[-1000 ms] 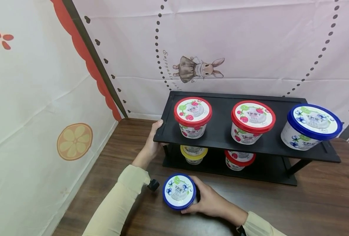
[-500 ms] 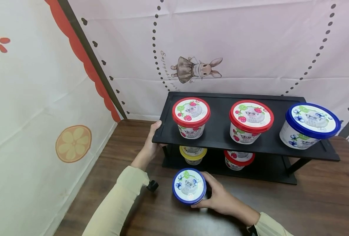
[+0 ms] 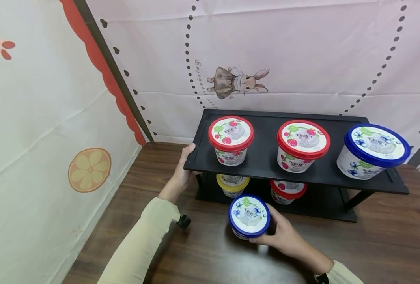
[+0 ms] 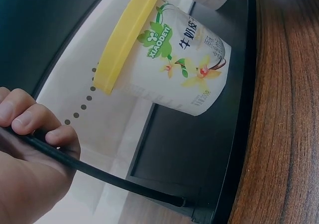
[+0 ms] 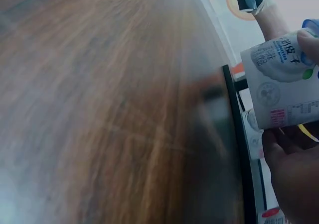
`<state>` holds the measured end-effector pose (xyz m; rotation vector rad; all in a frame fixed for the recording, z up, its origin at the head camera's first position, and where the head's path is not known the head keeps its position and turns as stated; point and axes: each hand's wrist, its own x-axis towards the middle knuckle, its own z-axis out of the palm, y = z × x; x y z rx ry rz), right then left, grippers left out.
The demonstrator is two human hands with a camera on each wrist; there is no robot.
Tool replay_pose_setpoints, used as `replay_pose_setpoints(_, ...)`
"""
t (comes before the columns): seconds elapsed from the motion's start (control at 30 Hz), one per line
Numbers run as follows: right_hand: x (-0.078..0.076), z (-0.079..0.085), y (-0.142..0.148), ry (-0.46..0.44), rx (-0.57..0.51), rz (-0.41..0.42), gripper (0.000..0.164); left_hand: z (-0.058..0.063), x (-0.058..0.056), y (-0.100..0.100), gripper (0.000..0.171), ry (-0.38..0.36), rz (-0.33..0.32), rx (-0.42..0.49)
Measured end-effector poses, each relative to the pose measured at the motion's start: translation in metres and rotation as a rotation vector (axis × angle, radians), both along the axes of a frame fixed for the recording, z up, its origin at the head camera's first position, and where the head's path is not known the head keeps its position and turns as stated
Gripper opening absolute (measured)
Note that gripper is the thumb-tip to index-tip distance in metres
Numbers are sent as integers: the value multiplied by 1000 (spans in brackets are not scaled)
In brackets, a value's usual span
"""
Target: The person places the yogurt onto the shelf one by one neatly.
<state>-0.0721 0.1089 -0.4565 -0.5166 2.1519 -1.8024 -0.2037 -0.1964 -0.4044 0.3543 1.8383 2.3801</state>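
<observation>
My right hand (image 3: 284,234) grips a blue-lidded tub (image 3: 249,217) from its right side, in front of the black two-tier shelf (image 3: 263,136). Blueberries are printed on its lid, and in the right wrist view the tub's white wall (image 5: 284,79) shows between thumb and fingers. At the shelf's left end, my left hand (image 3: 181,171) holds on. The left wrist view has these fingers (image 4: 30,117) curled round a thin black bar. A yellow-lidded tub (image 4: 167,55) stands on the lower tier near that hand, partly hidden from above by the upper tier.
Two red-lidded tubs, one at left (image 3: 231,138) and one in the middle (image 3: 302,142), stand on the upper tier. Another blue-lidded tub (image 3: 374,148) stands at its right end. Below sits a red-lidded tub (image 3: 288,191). Printed cloth (image 3: 302,51) hangs behind the wooden table (image 3: 210,260).
The right hand has carried the blue-lidded tub rightward and a little toward the shelf, in front of the lower tier. The left hand keeps its hold on the shelf's end.
</observation>
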Motion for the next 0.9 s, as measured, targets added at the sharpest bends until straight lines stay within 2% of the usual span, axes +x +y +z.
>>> replay_pose_setpoints(0.37, 1, -1, 16, 24, -75, 39, 92, -1, 2, -1, 48, -7, 2, 4)
replay_pose_setpoints(0.73, 7, -2, 33, 73, -112, -26, 83, 3, 1, 2, 48, -18, 19, 11)
replay_pose_setpoints(0.9, 8, -3, 39, 78, -130, -17, 80, 3, 1, 2, 48, -6, 14, 5)
